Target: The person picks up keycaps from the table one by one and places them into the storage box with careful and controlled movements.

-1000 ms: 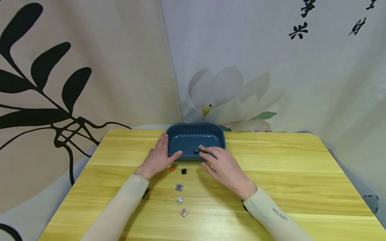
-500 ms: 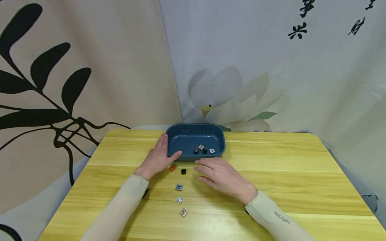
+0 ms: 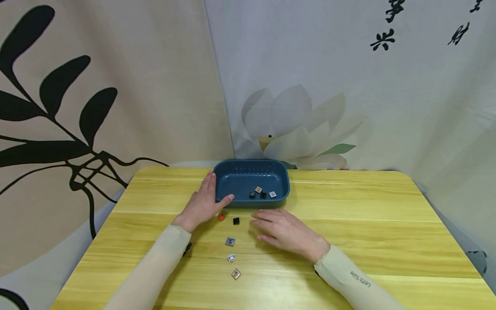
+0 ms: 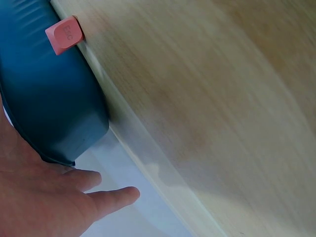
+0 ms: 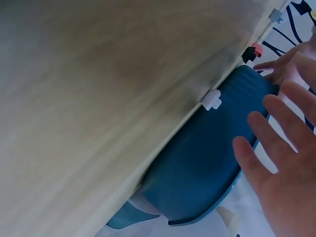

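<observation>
A blue rectangular tray (image 3: 279,200) stands at the table's back edge. My left hand (image 3: 201,202) rests along its left side with straight fingers, the thumb over the near rim. My right hand (image 3: 288,232) hovers in front of the tray, relaxed and holding nothing. Inside the tray lie an orange-topped keycap (image 3: 258,189), a white keycap (image 3: 273,194) and two dark ones. A red Esc keycap (image 4: 65,35) and a black keycap (image 3: 236,221) lie before the tray. A pale keycap (image 5: 212,99) shows near the tray in the right wrist view; my right hand hides it in the head view.
Nearer the front of the wooden table (image 3: 368,224), a grey-blue keycap (image 3: 230,241), a white keycap (image 3: 231,258) and a beige keycap (image 3: 236,274) form a rough column. A printed cloth (image 3: 329,64) hangs behind the table.
My right hand has pulled back from over the tray toward the table in front of it, uncovering the keycaps inside. My left hand has stayed at the tray's side.
</observation>
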Motion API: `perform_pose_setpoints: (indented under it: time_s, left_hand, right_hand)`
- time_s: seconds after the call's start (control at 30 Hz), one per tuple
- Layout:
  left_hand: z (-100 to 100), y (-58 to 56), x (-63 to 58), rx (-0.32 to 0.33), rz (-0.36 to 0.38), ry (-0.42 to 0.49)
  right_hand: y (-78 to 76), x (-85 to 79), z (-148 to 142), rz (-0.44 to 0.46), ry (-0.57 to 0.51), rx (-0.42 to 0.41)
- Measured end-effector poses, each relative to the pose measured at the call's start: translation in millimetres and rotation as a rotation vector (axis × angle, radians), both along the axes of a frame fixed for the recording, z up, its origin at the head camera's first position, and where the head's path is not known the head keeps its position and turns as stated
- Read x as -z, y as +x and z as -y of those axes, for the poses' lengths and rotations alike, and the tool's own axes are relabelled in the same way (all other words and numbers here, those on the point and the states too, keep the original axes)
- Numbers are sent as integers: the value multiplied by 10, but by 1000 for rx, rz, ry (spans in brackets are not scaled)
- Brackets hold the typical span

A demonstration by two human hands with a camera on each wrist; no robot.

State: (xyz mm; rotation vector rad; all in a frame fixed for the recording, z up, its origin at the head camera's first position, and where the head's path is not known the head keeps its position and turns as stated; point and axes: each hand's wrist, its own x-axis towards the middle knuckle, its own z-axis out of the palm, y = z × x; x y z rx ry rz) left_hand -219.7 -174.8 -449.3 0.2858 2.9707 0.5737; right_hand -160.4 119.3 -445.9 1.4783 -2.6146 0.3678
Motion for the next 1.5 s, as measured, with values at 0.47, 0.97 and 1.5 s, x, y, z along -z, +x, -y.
perform_pose_setpoints:
  time_s: [0.47, 0.97, 1.5]
  left_hand:
    - [6, -2, 7, 3, 4, 8]
    - [7, -21, 23, 3, -4, 6]
    - [8, -22, 34, 4, -1, -1]
  right_hand:
    - [-59, 57, 29, 67, 77, 69]
    - [-57, 64, 37, 58, 122, 139]
    - [-21, 42, 13, 55, 145, 170]
